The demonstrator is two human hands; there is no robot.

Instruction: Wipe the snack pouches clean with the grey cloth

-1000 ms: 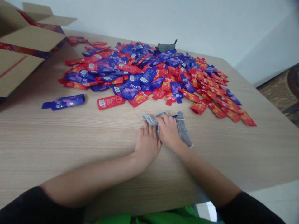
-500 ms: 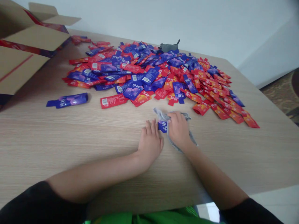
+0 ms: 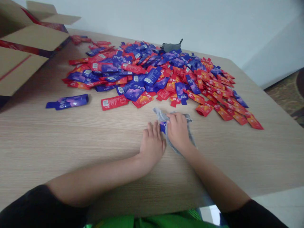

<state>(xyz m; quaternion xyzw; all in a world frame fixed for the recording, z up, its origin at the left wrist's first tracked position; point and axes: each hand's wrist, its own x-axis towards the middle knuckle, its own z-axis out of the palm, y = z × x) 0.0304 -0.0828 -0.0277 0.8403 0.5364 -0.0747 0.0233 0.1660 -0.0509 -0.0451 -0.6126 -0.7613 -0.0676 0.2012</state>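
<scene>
My right hand (image 3: pixel 177 131) is closed on a grey cloth (image 3: pixel 161 114) and presses it over a purple pouch (image 3: pixel 162 127) lying on the table. Only the left end of that pouch shows; cloth and hand cover the rest. Just to the left, my left hand (image 3: pixel 152 142) lies flat with its fingers stretched out, its fingertips at the pouch's left end. Whether they pin the pouch down is hard to tell. Farther left lies another purple pouch (image 3: pixel 71 102) by itself, and a red pouch (image 3: pixel 115 102) rests near the front of the pile.
A wide pile of red and purple pouches (image 3: pixel 152 76) spreads across the back of the wooden table (image 3: pixel 95 136). Behind it sits a dark grey item (image 3: pixel 171 47) by the wall. An open cardboard box (image 3: pixel 35 37) stands at the back left.
My right hand has slid the cloth slightly to the left, covering more of the purple pouch. My left hand has stayed in place.
</scene>
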